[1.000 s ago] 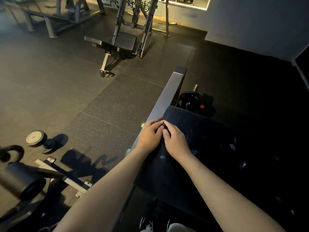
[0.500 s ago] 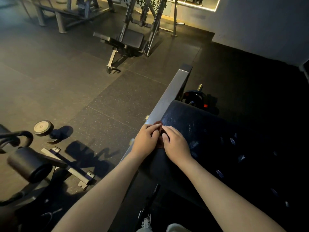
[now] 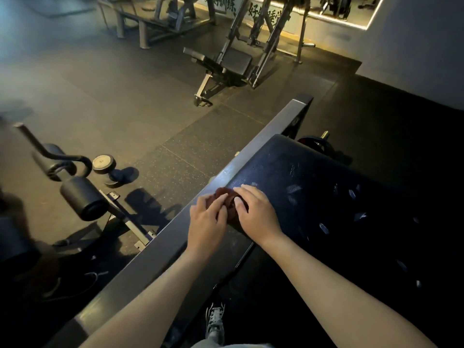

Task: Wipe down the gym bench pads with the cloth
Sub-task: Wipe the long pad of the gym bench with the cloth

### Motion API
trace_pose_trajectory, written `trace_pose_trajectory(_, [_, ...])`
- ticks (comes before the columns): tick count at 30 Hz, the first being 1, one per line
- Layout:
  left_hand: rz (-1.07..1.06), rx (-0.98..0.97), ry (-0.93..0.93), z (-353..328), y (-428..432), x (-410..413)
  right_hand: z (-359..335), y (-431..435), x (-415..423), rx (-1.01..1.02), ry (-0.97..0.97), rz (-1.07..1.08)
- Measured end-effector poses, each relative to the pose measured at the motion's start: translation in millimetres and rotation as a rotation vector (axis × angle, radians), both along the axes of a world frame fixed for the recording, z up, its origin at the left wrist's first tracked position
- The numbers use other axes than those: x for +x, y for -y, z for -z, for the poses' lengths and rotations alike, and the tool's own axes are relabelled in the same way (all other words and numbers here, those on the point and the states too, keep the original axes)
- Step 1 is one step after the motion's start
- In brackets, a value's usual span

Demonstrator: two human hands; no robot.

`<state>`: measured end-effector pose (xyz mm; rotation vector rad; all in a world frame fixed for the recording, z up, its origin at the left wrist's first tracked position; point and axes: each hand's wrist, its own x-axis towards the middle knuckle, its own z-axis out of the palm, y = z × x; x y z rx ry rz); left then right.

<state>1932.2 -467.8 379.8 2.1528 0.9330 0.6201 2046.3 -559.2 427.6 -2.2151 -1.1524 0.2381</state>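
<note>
- Left hand [image 3: 206, 222] and right hand [image 3: 258, 214], at the bench pad's [image 3: 313, 172] left edge: bare, like both forearms right to the picture's edge.
- Shoe [image 3: 214, 320], on the floor below the pad's near corner: dark low sneaker, white laces, pale sole.
- Trouser leg [image 3: 213, 344], nearer than the shoe: light grey fabric.

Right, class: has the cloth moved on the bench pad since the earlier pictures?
Yes. The cloth has slid back along the left edge of the bench pad, away from its far corner and toward the person.
</note>
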Motion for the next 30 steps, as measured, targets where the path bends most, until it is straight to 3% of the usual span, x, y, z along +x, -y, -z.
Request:
trace_pose_trajectory(6, [0.069,0.030,-0.018,3.0,84.4,-1.2,4.9,45.4,1.4,0.117,-0.023,0.062])
trace_pose_trajectory(11, [-0.029,0.034,0.044,-2.6,57.7,2.3,7.7,57.7,0.8,0.145,-0.018,0.042])
trace_pose_trajectory(15, [-0.122,-0.034,-0.025,-9.0,53.1,18.8,8.5,58.5,2.6,0.139,-0.036,0.034])
trace_pose_trajectory(21, [0.048,0.099,-0.009,2.3,95.7,9.7,9.9,72.1,-1.9,0.253,-0.088,0.073])
trace_pose_trajectory(25, [0.024,-0.022,0.047,-20.5,74.2,10.6,4.4,69.1,-3.9,0.294,-0.096,0.037])
trace_pose_trajectory(30, [0.099,-0.428,0.317,-47.3,46.0,23.8,-8.2,38.6,-6.7,0.264,-0.262,-0.095])
